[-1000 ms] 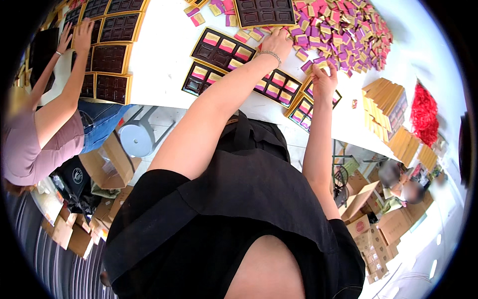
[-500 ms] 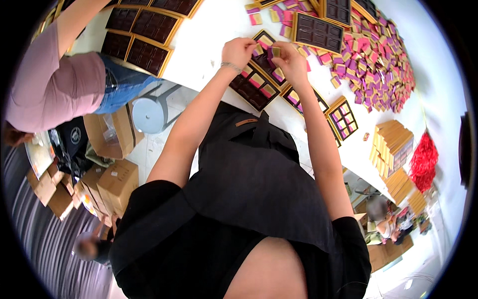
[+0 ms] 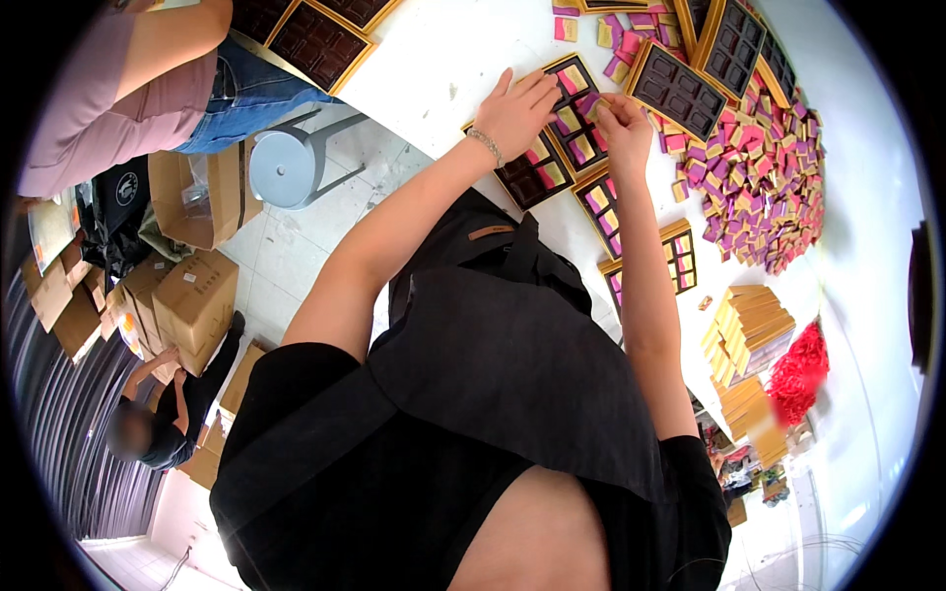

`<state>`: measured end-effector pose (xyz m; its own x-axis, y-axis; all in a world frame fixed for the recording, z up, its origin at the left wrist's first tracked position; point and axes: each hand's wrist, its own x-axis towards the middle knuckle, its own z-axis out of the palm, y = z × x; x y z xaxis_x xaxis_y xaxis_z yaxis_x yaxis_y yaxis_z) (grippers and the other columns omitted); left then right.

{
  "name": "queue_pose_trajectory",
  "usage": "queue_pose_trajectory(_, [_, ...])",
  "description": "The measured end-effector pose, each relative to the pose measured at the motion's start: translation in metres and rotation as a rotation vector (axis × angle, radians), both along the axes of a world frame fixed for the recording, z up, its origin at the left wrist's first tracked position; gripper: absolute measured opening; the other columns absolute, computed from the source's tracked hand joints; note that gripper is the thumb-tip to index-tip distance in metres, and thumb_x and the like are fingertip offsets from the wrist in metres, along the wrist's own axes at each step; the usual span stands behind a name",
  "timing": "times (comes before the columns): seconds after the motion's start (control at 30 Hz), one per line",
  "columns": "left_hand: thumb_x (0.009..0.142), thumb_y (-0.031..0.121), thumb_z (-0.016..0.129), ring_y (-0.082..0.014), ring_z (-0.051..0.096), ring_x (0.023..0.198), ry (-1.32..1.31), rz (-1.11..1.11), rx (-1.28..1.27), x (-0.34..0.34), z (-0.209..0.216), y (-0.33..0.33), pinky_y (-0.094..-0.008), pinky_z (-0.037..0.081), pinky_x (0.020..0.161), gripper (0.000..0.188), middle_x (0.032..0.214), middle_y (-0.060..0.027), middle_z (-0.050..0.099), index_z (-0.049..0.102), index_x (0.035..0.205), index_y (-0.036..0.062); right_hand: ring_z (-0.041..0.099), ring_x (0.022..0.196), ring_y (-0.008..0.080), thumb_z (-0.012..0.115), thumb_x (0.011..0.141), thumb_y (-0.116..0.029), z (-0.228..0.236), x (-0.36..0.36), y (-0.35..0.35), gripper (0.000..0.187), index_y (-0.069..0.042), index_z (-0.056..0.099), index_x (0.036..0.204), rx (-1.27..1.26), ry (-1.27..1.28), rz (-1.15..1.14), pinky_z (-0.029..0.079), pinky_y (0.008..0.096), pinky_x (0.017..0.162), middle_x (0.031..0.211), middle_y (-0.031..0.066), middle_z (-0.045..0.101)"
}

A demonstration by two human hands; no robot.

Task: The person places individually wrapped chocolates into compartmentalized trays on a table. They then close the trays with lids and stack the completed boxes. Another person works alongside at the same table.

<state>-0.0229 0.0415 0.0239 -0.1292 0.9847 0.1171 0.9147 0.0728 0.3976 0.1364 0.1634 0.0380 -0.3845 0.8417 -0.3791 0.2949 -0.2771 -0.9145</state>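
Observation:
A dark compartment tray with a gold edge [image 3: 570, 120] lies between my hands, several of its compartments holding small pink, purple and gold wrapped pieces. My left hand [image 3: 516, 116] rests flat at its left side, fingers stretched and spread, nothing in them. At the tray's right edge my right hand [image 3: 625, 130] pinches a small purple-and-gold wrapped piece [image 3: 591, 104], partly covered by the fingertips. Under my left wrist sits another partly filled tray [image 3: 537, 175]. Filled trays [image 3: 599, 209] continue toward the lower right, some hidden by my right forearm.
Unfilled dark trays [image 3: 680, 91] lean on a big heap of wrapped pieces [image 3: 759, 182]. More trays [image 3: 320, 44] lie at the far left beside a person in a pink top [image 3: 163, 103]. A stool [image 3: 284, 169], cardboard boxes [image 3: 197, 300], stacked gold boxes [image 3: 746, 333] and red shreds [image 3: 798, 372] surround the table.
My left hand has gone from a pinch to spread fingers on the tray. My right hand has moved toward the tray's right edge. The whole view has shifted.

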Motion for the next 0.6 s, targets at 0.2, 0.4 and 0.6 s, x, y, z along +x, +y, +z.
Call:
queue_pose_trajectory(0.2, [0.095,0.033,0.051,-0.0198,0.027,0.142,0.157,-0.133,-0.259,-0.008,0.014,-0.009,-0.0538,0.02,0.114,0.059,0.156,-0.0003,0.025,0.031,0.148,0.0169,0.064,0.071,0.0118,0.067,0.079,-0.005,0.015,0.003,-0.03,0.028,-0.003,0.069,0.107,0.109,-0.224,0.274,0.05,0.026,0.066,0.08,0.0054,0.069])
queue_pose_trajectory(0.4, [0.094,0.016,0.049,-0.0311,0.047,0.127,-0.41,0.327,0.077,-0.052,0.004,-0.043,-0.0415,0.039,0.104,0.041,0.137,-0.0123,0.051,0.049,0.135,0.0097,0.068,0.075,0.0253,0.07,0.077,-0.004,0.009,-0.035,-0.093,0.021,-0.002,0.066,0.097,0.259,-0.174,0.425,0.053,0.0338,0.069,0.083,0.013,0.069])
queue_pose_trajectory(0.6, [0.085,0.032,0.067,-0.0279,0.064,0.107,-0.696,0.571,-0.146,-0.029,0.014,-0.079,-0.0331,0.049,0.091,0.043,0.117,-0.014,0.066,0.063,0.121,0.0081,0.064,0.079,0.0319,0.065,0.08,-0.001,0.015,-0.035,-0.1,0.013,-0.001,0.064,0.092,0.447,-0.119,0.35,0.051,0.0365,0.069,0.094,0.014,0.065])
